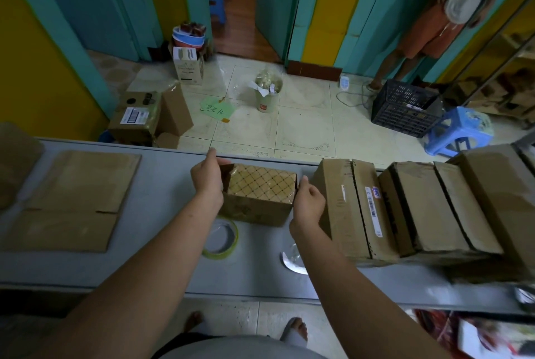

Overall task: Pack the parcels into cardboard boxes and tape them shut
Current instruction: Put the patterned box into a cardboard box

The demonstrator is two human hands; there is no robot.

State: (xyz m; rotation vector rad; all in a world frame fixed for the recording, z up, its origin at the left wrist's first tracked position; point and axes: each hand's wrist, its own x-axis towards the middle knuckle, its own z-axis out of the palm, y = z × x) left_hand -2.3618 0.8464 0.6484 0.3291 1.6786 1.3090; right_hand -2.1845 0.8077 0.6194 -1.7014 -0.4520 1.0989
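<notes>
while the open cardboard box point(256, 211) stands near the far edge of the grey table point(162, 185), the two hands flank it. the left hand point(207, 177) is at its left wall, fingers curled round the raised left flap point(226, 175), thumb pointing up. the right hand point(309, 204) is at the opposite wall, fingers curled over the box's right top edge, gripping it. between the hands, the parcel point(262, 183), wrapped in glossy diamond-patterned paper, sits inside the box and fills its opening. a tape roll point(221, 238) lies flat on the table just on the near side of the box, beside the left forearm. flattened cardboard point(72, 199) lies well to the left; a row of closed boxes point(405, 208) stands just right of the right hand.
</notes>
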